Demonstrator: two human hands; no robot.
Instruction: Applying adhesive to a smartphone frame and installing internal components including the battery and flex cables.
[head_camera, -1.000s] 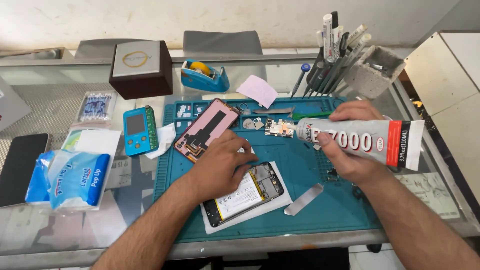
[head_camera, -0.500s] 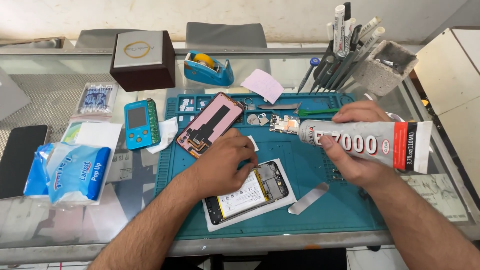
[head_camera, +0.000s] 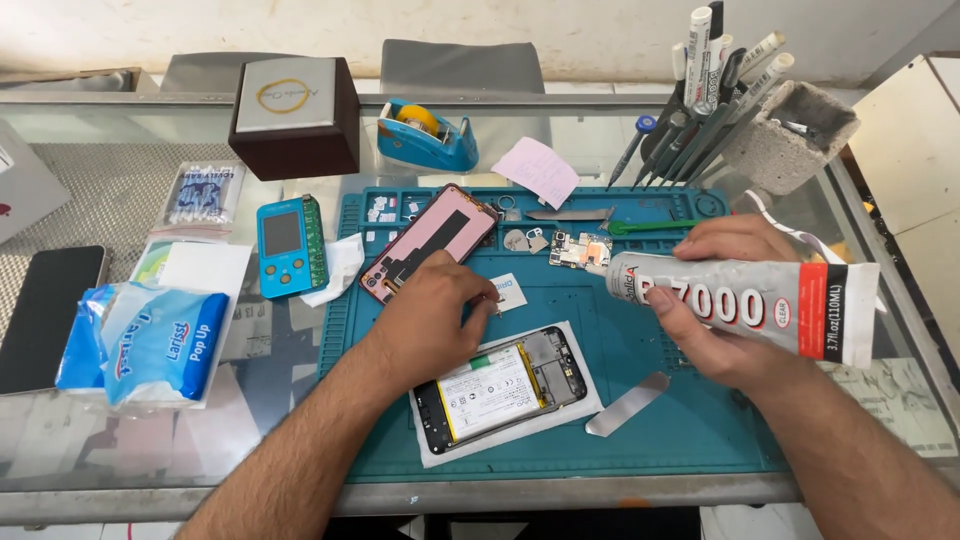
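The right hand has its grip closed round one large white squeeze tube of adhesive with a red band, held level above the right side of the teal silicone work mat, nozzle pointing left toward the small circuit board. Held this way, the tip looks ready to reach the parts in the middle of the mat. The left hand rests on the mat with fingers curled, pinching at something too small to make out beside a white card; how tightly that grip is closed I cannot tell.

Near the hands, one opened phone body with its white battery exposed lies on a white sheet, and one pink-backed phone screen panel lies face down farther off to the left. One flat metal pry strip sits to the right of the phone.

On the glass counter: one blue tape dispenser, one dark brown box, one blue handheld tester, one blue tissue pack, one dark phone at the left edge, and one grey stone holder crowded with tools.
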